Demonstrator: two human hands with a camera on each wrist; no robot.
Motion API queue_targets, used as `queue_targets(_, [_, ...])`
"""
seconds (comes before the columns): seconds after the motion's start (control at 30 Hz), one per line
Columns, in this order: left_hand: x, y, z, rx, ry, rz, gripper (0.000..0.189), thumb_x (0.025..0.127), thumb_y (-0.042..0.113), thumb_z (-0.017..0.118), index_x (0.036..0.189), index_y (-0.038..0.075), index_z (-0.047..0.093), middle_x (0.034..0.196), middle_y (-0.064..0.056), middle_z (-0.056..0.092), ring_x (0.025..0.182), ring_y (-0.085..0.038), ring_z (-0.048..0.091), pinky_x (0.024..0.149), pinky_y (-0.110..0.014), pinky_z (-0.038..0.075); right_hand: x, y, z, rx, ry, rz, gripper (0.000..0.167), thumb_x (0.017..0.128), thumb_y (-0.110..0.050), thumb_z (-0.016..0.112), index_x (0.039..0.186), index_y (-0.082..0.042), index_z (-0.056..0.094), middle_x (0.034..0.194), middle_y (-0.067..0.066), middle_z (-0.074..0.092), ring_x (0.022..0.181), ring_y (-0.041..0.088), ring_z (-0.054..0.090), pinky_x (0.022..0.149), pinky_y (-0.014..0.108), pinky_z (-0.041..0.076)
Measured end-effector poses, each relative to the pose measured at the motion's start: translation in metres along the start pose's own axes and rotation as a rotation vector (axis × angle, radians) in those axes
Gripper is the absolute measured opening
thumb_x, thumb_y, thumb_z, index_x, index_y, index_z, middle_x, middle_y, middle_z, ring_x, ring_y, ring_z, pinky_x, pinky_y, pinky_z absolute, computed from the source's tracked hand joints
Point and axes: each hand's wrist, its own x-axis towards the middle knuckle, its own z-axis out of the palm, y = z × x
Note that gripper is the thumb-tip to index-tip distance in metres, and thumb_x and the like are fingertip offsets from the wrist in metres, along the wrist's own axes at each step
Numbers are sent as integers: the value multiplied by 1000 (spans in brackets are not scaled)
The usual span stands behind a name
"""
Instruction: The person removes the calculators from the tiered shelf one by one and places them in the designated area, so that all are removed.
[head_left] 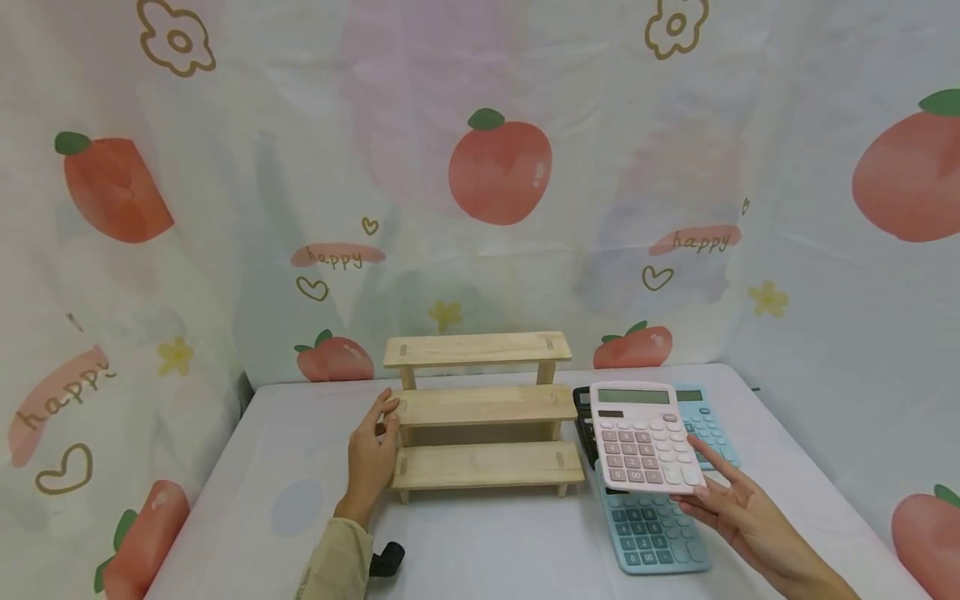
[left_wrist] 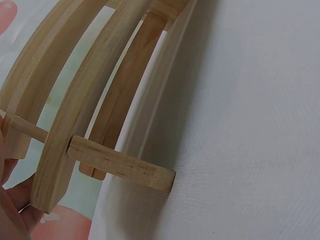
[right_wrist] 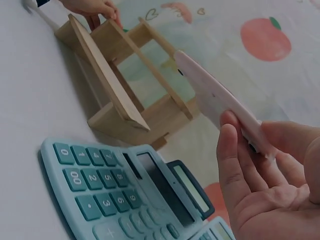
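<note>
A three-tier wooden stand (head_left: 487, 465) stands on the table. My left hand (head_left: 372, 454) holds the left end of its middle step; in the left wrist view, fingers (left_wrist: 22, 200) curl at the wood's edge. To the stand's right, my right hand (head_left: 738, 508) grips a pink calculator (head_left: 637, 433) by its lower right side. The right wrist view shows this calculator edge-on (right_wrist: 220, 97), raised above the table between thumb and fingers. Beneath it lies a teal calculator (head_left: 660, 537). A black calculator (head_left: 583, 417) and a light blue one (head_left: 705, 417) show partly behind the pink one.
A white cloth covers the table (head_left: 480, 550). Near my left sleeve (head_left: 337, 558) lies a black object (head_left: 387, 560), partly hidden. Printed curtains (head_left: 498, 283) with peach patterns close off the back and both sides.
</note>
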Motion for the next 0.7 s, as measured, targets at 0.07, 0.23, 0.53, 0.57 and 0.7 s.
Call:
queue_targets(0.07, [0, 0, 0, 8, 5, 5, 33, 102, 15, 56, 134, 13, 67, 133, -1, 70, 97, -22, 72, 82, -31, 58, -5, 0, -7, 32, -13, -7, 67, 109, 2, 24, 159, -42, 22, 141, -8, 61, 123, 15, 65, 102, 27, 52])
queue_targets(0.23, [-1, 0, -1, 14, 6, -2, 36, 103, 16, 56, 138, 16, 64, 128, -2, 72, 90, -24, 72, 78, -29, 57, -15, 2, -22, 103, -42, -36, 68, 108, 5, 21, 153, -43, 37, 141, -6, 61, 122, 16, 65, 102, 28, 52])
queue_targets(0.53, [-2, -1, 0, 22, 11, -1, 36, 102, 16, 56, 138, 15, 64, 129, -2, 72, 91, -22, 70, 79, -29, 55, -30, 4, -44, 145, -48, -50, 67, 108, 5, 18, 149, -42, 44, 139, -8, 62, 120, 16, 66, 102, 28, 53])
queue_targets(0.57, [-2, -1, 1, 24, 13, 1, 37, 102, 15, 57, 138, 14, 63, 128, -3, 72, 92, -21, 69, 80, -29, 55, -31, 4, -46, 148, -41, -50, 67, 108, 5, 19, 148, -43, 45, 138, -8, 63, 120, 16, 66, 101, 28, 53])
queue_targets(0.7, [-3, 0, 2, 29, 21, 8, 39, 102, 14, 57, 140, 14, 62, 126, -4, 73, 91, -21, 68, 80, -28, 54, -34, 4, -52, 163, -18, -26, 65, 109, 2, 21, 144, -44, 50, 136, -11, 64, 119, 15, 67, 100, 28, 54])
